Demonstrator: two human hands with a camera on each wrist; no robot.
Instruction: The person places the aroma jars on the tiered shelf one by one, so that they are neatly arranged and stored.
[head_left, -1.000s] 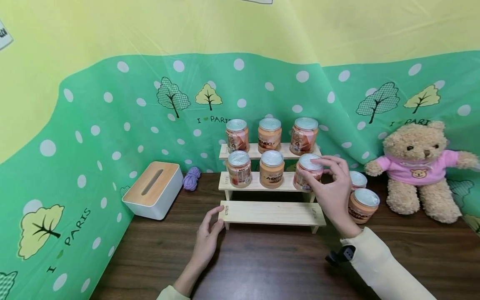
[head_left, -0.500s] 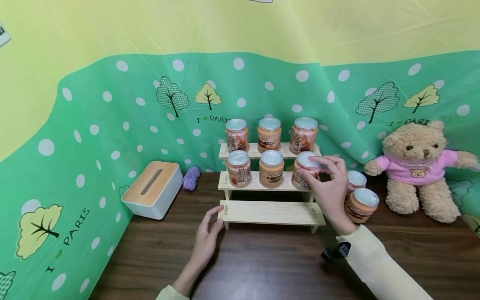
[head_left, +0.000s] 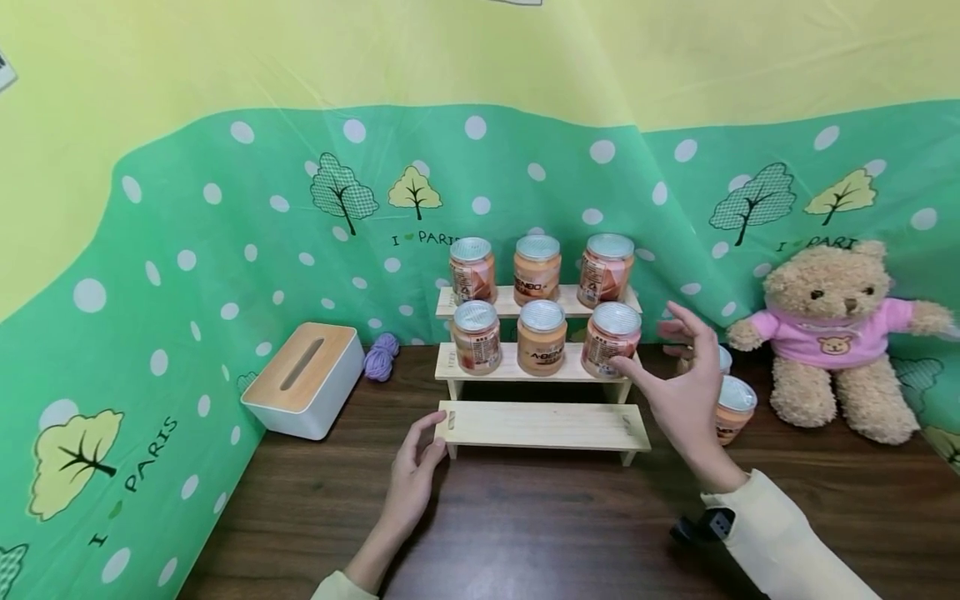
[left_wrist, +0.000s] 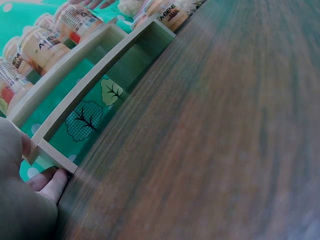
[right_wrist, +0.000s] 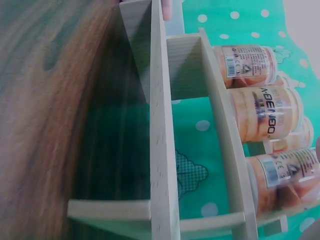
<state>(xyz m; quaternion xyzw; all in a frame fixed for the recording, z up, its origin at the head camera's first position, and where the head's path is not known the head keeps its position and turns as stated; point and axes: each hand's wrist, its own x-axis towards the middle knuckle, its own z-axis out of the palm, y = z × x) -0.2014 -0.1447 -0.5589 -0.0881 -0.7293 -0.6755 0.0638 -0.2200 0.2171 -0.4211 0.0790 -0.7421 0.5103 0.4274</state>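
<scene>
A three-tier pale wooden step stand [head_left: 540,425] stands on the table in the head view. At the left end of its lowest tier, my left hand [head_left: 412,471] grips the board's end with thumb and fingers, also close by in the left wrist view. My right hand [head_left: 693,392] is spread beside the right-hand jar [head_left: 611,343] of the middle tier. Its thumb tip is near that jar's lower side; whether they touch I cannot tell. The middle jar [head_left: 542,340] and left jar [head_left: 477,340] share that tier. Several clear-lidded jars fill the two upper tiers.
Two more jars [head_left: 735,407] stand on the table behind my right hand, partly hidden. A teddy bear [head_left: 836,333] in a pink top sits at the right. Left of the stand are a tissue box [head_left: 307,379] and purple yarn [head_left: 382,357]. Patterned green cloth hangs behind.
My right hand, earlier around the middle tier's right jar, has let go, spread its fingers and moved right. That jar shifted slightly left and back beforehand. My left hand stays in place.
</scene>
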